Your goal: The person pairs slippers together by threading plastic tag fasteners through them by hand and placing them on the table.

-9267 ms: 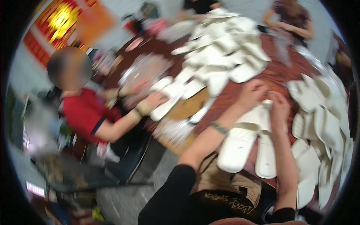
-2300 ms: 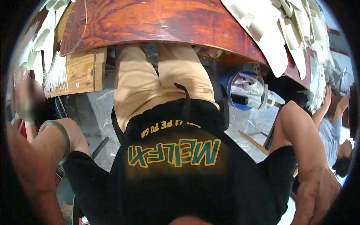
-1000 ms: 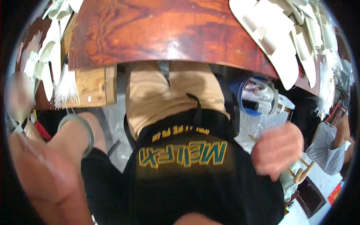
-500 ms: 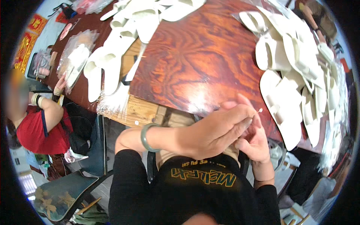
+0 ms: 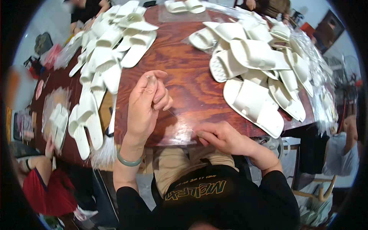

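My left hand [image 5: 145,100], with a green bangle [image 5: 129,162] on its wrist, is raised over the table's front part, fingers curled and thumb pressed against them. A faint thin strand [image 5: 171,112] shows just below its fingertips; where its ends go is too fine to tell. Lower and to the right, my right hand [image 5: 222,137] is closed in a pinch at the table's front edge. What sits in its fingertips is too small to make out. Beyond it lies a white slide slipper [image 5: 253,101], at the near side of a heap; neither hand touches it.
More white slippers [image 5: 105,63] are piled along the left of the brown wooden table [image 5: 180,50]. Thin white strands [image 5: 104,155] hang at the table's left front edge. A person in a red shirt [image 5: 48,191] reaches toward bagged slippers [image 5: 59,119]. A pair [image 5: 184,6] lies at the far edge.
My hands were together at the table's front right; now they are apart, the left raised toward the left and the right lower. The view has tilted up, showing more of the table.
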The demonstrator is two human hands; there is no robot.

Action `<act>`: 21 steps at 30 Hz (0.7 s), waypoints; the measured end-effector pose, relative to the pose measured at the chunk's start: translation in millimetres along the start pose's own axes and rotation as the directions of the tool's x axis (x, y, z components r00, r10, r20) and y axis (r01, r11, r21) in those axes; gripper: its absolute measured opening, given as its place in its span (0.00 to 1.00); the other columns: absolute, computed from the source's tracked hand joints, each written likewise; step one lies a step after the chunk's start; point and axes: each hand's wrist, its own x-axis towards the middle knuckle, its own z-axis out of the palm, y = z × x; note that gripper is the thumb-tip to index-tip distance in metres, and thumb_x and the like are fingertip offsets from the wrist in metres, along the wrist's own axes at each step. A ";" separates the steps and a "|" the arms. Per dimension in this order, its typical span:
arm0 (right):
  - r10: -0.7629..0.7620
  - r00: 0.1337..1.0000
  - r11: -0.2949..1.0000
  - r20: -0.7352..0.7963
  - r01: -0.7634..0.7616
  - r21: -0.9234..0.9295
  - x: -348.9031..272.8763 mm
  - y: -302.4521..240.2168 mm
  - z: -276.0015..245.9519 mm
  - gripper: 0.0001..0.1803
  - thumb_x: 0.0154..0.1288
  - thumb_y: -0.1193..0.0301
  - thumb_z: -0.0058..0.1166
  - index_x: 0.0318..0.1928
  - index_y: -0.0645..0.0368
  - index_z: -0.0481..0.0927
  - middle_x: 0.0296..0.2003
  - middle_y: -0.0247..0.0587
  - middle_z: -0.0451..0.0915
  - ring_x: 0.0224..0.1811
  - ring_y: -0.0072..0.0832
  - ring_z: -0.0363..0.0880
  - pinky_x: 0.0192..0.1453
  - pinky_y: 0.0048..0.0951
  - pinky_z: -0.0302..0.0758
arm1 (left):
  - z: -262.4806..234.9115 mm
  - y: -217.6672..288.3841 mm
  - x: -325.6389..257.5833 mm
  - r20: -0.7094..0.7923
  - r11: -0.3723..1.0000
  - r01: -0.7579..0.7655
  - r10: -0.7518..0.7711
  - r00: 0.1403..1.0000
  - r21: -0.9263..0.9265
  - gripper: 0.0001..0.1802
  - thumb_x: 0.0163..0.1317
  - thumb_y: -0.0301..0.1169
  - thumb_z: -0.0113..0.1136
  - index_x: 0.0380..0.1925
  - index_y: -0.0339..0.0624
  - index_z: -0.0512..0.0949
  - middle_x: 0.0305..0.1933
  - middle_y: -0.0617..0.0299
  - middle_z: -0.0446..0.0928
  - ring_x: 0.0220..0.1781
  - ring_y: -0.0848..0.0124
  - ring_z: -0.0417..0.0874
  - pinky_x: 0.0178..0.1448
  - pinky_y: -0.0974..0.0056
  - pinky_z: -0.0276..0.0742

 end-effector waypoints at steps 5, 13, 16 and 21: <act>0.140 0.951 0.980 -0.275 -0.092 0.178 -77.9 11.1 -14.5 0.08 0.67 0.74 0.44 0.40 0.63 0.77 0.20 0.32 0.71 0.22 0.18 0.67 0.26 0.21 0.65 | 23.4 -35.3 39.3 0.025 0.893 0.117 -0.141 0.990 0.435 0.17 0.70 0.37 0.41 0.44 0.35 0.72 0.28 0.66 0.68 0.29 0.78 0.68 0.35 0.72 0.66; 0.292 0.549 0.897 -0.783 0.127 0.423 -153.0 53.4 -32.2 0.08 0.66 0.77 0.45 0.38 0.66 0.77 0.21 0.25 0.68 0.21 0.10 0.60 0.24 0.13 0.54 | 113.2 -98.8 172.5 0.609 0.195 -0.611 0.077 0.789 0.767 0.24 0.62 0.46 0.49 0.48 0.38 0.74 0.47 0.48 0.75 0.54 0.52 0.70 0.58 0.52 0.62; 0.103 0.458 0.994 -0.883 -0.078 0.075 -147.6 64.1 -48.1 0.07 0.62 0.75 0.53 0.39 0.65 0.77 0.16 0.23 0.66 0.19 0.10 0.58 0.23 0.14 0.56 | 139.3 -105.4 210.4 0.705 0.030 -0.712 -0.179 0.686 0.701 0.37 0.48 0.51 0.65 0.52 0.36 0.71 0.54 0.44 0.71 0.55 0.52 0.72 0.60 0.59 0.66; -0.026 0.583 0.832 -0.812 -0.437 -0.341 -113.4 57.1 -72.1 0.16 0.57 0.61 0.58 0.32 0.64 0.78 0.11 0.46 0.69 0.14 0.38 0.72 0.20 0.33 0.68 | 164.7 -117.6 216.8 0.712 -0.152 -0.795 -0.371 0.597 0.587 0.48 0.36 0.39 0.71 0.61 0.44 0.61 0.65 0.45 0.58 0.60 0.48 0.66 0.61 0.55 0.67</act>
